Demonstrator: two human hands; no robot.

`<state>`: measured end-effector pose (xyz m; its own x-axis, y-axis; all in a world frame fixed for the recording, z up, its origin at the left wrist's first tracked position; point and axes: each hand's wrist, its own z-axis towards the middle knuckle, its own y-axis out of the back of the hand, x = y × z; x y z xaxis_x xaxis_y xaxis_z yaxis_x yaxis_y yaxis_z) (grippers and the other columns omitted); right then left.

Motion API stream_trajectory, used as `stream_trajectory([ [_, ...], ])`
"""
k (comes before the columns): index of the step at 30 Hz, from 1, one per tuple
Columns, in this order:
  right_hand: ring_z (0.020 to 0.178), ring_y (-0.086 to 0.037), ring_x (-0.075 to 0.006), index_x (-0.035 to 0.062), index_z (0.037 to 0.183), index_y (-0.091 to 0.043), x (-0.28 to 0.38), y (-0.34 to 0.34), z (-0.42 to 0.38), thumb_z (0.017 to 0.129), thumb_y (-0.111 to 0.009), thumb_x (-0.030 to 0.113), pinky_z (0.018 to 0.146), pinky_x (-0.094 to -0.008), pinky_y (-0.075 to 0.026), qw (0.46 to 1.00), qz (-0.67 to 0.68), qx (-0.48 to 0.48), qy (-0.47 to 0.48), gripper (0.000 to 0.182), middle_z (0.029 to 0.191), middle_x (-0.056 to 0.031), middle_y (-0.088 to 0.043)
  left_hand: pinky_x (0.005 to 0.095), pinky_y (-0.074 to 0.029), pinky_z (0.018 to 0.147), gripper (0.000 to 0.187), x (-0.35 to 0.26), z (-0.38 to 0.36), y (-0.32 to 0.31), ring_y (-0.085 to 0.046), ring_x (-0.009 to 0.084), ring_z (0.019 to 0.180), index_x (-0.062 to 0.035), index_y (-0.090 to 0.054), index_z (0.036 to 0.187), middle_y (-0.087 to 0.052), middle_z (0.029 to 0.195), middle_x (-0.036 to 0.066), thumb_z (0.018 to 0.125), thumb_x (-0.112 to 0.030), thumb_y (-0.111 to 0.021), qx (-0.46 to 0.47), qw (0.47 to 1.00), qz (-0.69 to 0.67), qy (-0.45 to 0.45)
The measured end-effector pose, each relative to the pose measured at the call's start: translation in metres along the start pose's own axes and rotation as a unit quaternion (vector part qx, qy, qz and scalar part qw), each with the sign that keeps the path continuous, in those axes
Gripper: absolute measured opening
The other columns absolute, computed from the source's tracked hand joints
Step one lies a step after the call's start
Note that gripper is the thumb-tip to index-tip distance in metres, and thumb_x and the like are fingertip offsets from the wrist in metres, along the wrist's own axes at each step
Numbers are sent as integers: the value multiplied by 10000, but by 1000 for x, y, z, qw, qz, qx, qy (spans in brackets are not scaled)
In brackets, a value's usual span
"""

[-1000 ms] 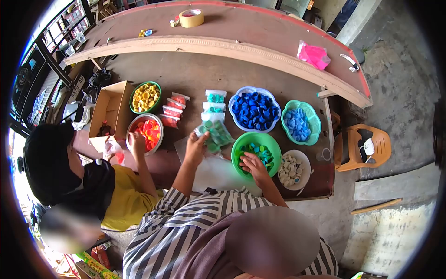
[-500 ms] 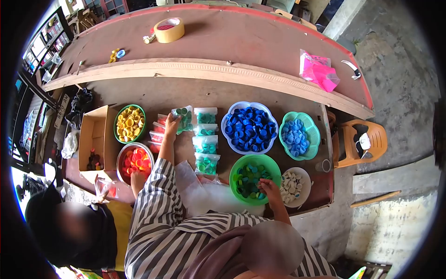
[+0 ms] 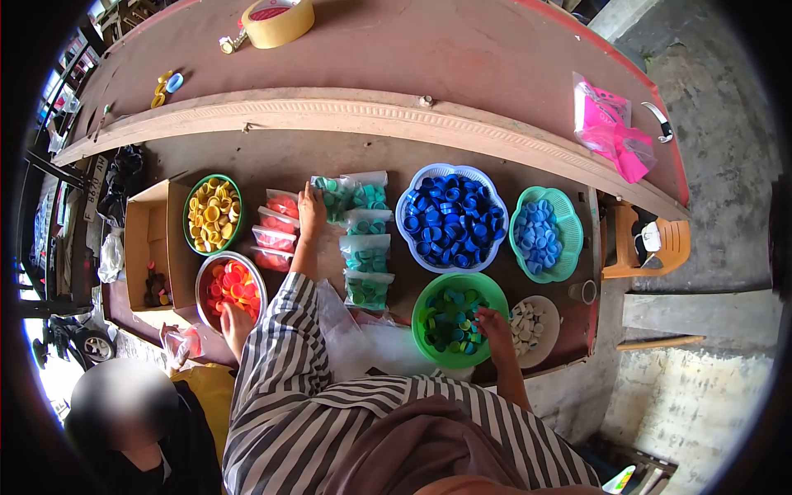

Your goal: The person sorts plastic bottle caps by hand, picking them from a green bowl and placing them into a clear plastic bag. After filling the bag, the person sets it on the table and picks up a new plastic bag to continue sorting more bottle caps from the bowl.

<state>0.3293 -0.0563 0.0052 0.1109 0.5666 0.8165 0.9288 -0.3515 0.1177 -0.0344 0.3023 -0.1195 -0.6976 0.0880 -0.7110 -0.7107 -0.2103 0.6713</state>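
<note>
My left hand (image 3: 311, 213) grips the left edge of a clear plastic bag of green bottle caps (image 3: 332, 198). That bag lies against the top of a column of similar bags (image 3: 365, 253). On its other side, several bags of red caps (image 3: 275, 233) lie in a column. My right hand (image 3: 496, 332) is over the right side of a green basin (image 3: 425, 351) of loose green caps (image 3: 452, 320). Its fingers are bent together, with a bit of teal at the tips; what they hold is too small to make out.
A co-worker's hand (image 3: 237, 324) reaches into a metal bowl of red caps (image 3: 235, 283). Around stand yellow caps (image 3: 213, 216), dark blue caps (image 3: 451, 219), light blue caps (image 3: 538, 237), white caps (image 3: 528, 326) and a cardboard box (image 3: 148, 239). A wooden rail (image 3: 330, 113) crosses behind.
My left hand has brought the bag of green caps rightward against the column of green bags. My right hand stays over the green basin, slightly shifted. The camera view has tilted.
</note>
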Motion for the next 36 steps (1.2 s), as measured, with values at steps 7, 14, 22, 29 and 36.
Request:
stream_trajectory([
  [7, 940, -624, -147, 8, 1204, -566, 1, 6, 8, 967, -558, 182, 825, -296, -486, 1000, -18, 9, 13, 295, 1122, -87, -639, 462, -385, 1030, 547, -26, -26, 7, -467, 440, 1229, 103, -328, 1405, -455, 1345, 323, 949, -141, -507, -65, 993, 91, -44],
  [14, 957, -636, -144, 12, 1192, -582, -17, 11, 2, 960, -582, 165, 786, -273, -500, 994, 33, 13, 108, 279, 1113, -82, -656, 487, -365, 1025, 555, -76, -109, 36, -470, 418, 1193, 5, -423, 1377, -465, 1336, 246, 850, -47, -592, -55, 997, 16, -59],
  [22, 848, -644, -133, 4, 1142, -608, -35, 31, -32, 937, -615, 139, 747, -265, -495, 987, 4, -5, 161, 246, 1035, -71, -665, 444, -412, 945, 385, -118, -226, 75, -509, 377, 1097, -53, -567, 1149, -544, 1187, 170, 778, 7, -650, 12, 994, 16, -105],
  [29, 791, -648, -146, 3, 1083, -632, -77, 26, -54, 912, -634, 134, 731, -281, -499, 981, -90, 19, 172, 215, 962, -85, -680, 436, -433, 809, 338, -114, -307, 85, -534, 346, 945, -75, -625, 930, -593, 1019, 130, 629, 11, -753, 86, 981, 37, -169],
  [36, 750, -622, -275, 46, 900, -686, -93, 8, -87, 809, -700, 111, 686, -365, -502, 914, -276, 107, 278, 112, 824, -113, -630, 476, -381, 963, 560, -131, -384, 85, -439, 313, 1225, -139, -621, 1222, -496, 1325, 92, 710, -283, -795, 281, 945, 86, -147],
])
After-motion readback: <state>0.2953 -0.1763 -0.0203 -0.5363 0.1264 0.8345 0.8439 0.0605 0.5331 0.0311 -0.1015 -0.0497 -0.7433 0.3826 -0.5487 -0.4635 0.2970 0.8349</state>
